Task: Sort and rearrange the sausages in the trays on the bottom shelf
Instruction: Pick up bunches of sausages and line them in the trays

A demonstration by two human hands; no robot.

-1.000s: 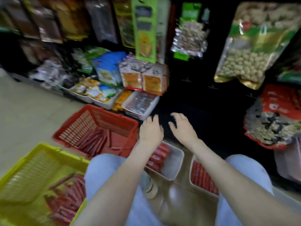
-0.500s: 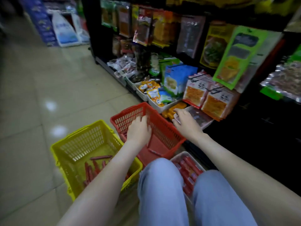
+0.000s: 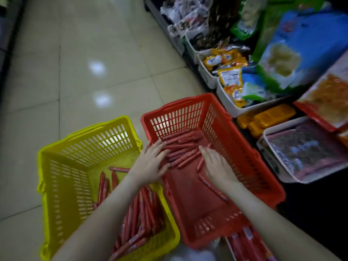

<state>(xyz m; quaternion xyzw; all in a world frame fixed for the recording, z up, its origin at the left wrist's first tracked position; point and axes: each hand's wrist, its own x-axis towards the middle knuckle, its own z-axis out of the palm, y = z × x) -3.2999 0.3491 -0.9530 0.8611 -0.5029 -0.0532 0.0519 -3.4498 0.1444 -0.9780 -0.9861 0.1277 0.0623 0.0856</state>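
A red basket (image 3: 250,166) stands on the floor with a heap of red sausages (image 3: 180,147) at its far end and one loose sausage (image 3: 212,188) nearer me. Both my hands reach into it. My left hand (image 3: 150,162) lies on the left side of the heap with fingers spread and straight. My right hand (image 3: 216,166) touches the heap's right side, fingers extended. To the left stands a yellow basket (image 3: 62,181) holding many more sausages (image 3: 143,211). A white tray of sausages (image 3: 248,243) shows at the bottom edge.
White trays of snack packets (image 3: 231,76) line the bottom shelf on the right, with orange packs (image 3: 267,117) and a tray of foil packets (image 3: 301,149) close to the red basket. Tiled floor (image 3: 84,63) stretches to the left and beyond.
My view has dropped from the shelf to the baskets. Both hands went from the red basket's rim and the shelf tray down onto the sausages inside the red basket.
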